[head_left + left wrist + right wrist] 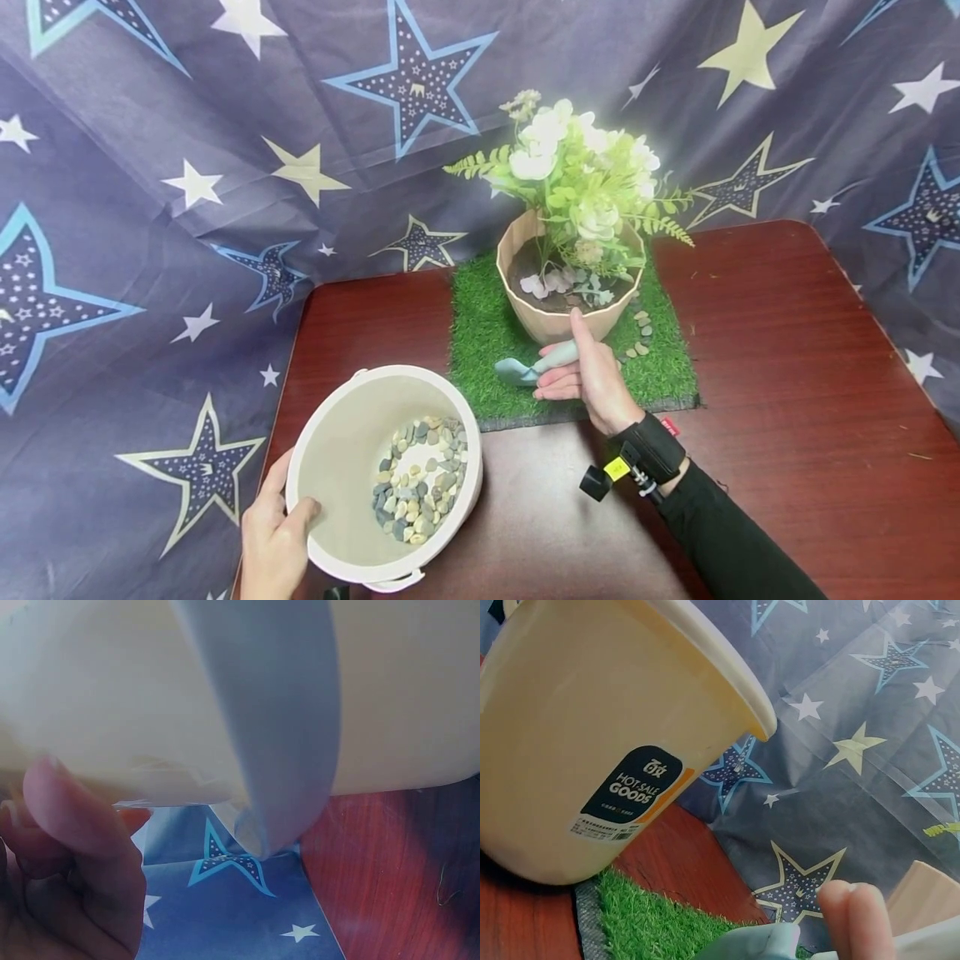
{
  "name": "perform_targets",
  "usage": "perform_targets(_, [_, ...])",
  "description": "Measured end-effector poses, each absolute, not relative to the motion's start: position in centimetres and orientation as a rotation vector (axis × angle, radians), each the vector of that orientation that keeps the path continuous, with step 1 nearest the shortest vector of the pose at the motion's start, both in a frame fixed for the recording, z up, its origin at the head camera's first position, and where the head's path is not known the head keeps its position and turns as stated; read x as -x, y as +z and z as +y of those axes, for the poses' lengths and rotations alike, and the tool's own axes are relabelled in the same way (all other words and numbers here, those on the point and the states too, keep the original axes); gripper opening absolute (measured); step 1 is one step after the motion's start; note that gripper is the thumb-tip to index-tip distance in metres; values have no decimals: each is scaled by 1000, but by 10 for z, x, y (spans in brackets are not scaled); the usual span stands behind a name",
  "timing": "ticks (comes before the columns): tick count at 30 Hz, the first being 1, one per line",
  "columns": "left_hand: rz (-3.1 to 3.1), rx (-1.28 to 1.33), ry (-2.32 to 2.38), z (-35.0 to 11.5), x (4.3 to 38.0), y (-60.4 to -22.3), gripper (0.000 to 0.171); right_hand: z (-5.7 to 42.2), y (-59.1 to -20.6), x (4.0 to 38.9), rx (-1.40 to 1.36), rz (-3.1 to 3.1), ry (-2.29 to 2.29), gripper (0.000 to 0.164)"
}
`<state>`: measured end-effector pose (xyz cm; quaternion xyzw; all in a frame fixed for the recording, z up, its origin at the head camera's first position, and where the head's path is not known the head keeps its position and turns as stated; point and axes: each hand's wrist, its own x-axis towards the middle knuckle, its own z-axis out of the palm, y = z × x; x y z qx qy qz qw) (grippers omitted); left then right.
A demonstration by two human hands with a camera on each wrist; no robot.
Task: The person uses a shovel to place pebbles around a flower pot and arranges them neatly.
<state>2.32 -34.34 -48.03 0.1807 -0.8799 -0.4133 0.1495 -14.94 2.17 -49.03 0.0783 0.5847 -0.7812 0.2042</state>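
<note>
My left hand (273,533) grips the rim of a cream bucket (330,467) at its left side, thumb over the edge. Grey and tan pebbles (408,508) lie inside on its bottom. In the left wrist view the bucket's wall (405,697) fills the upper part, beside the hand (75,862). My right hand (600,383) holds a small pale-blue trowel (517,372) by its handle, thumb stretched up toward the flowerpot. The trowel's blade points left, over the grass mat. Only part of the trowel (761,941) and some fingers (859,915) show in the right wrist view.
A beige flowerpot (536,319) with soil, white flowers and green leaves (592,175) stands on the green grass mat (476,333). Several pebbles (642,329) lie on the mat right of the pot. A starry curtain (360,192) hangs behind the red-brown table (810,367).
</note>
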Motion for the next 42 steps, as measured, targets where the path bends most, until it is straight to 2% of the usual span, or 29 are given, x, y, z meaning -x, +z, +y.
perform_targets(7, [-2528, -511, -1181, -343, -24, -481, 71, 38, -483, 143, -147, 1645, -2224, 95])
perform_targets(14, [-2529, -512, -1177, -344, -23, -478, 72, 78, -480, 126, -23, 1680, -2305, 76])
perform_targets(21, [-2521, -516, -1199, -342, -23, -476, 71, 111, -498, 110, 76, 1630, -2352, 69])
perform_targets(29, [-2537, -517, -1180, -343, -25, -479, 70, 107, -519, 107, 79, 1654, -2264, 67])
perform_targets(42, [-2532, -520, -1182, -344, -25, -477, 70, 104, -518, 114, 128, 1712, -2284, 64])
